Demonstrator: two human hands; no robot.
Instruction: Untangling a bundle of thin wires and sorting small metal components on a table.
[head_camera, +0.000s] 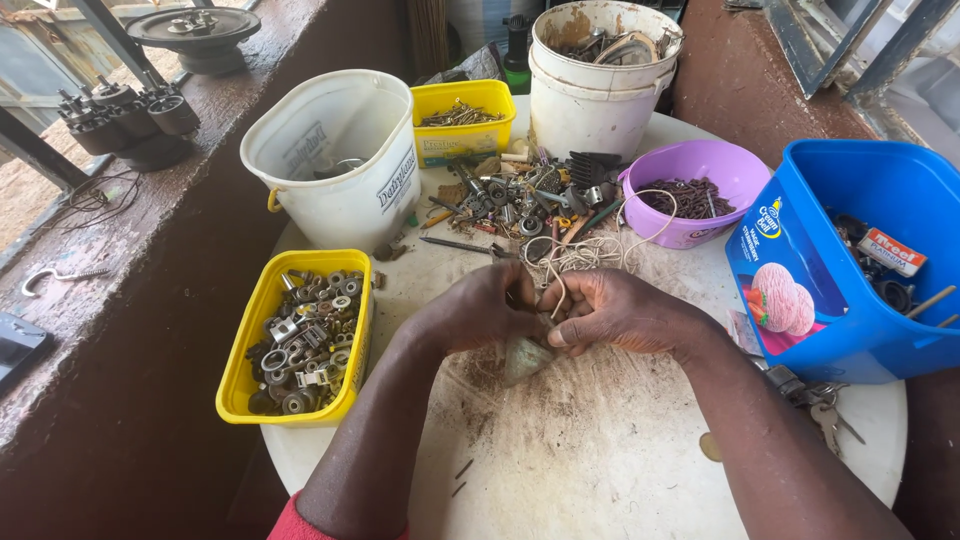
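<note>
yellow tub of hardware (240, 375) | white bucket (330, 160) | purple bowl (735, 165) | blue tub (880, 175)

Glossy plastic tub (240, 385), perhaps rusty metal parts (305, 340)

- yellow tub (243, 372) at 9 o'clock is showing off grey and silvery metal bits
- a smaller yellow tub (464, 143) at 12 is carrying brassy-looking screws
- white bucket (330, 170) at 11 is wearing dark lettering
- another white bucket (592, 100) at 1 is looking rust-stained inside
- purple bowl (725, 165) at 2 is holding dark brown nails
- blue tub (880, 340) at 3 is sporting a pink ice-cream picture
- round table (600, 470) is looking white with brown dirt smears
- string (585, 255) is looking off-white
</note>
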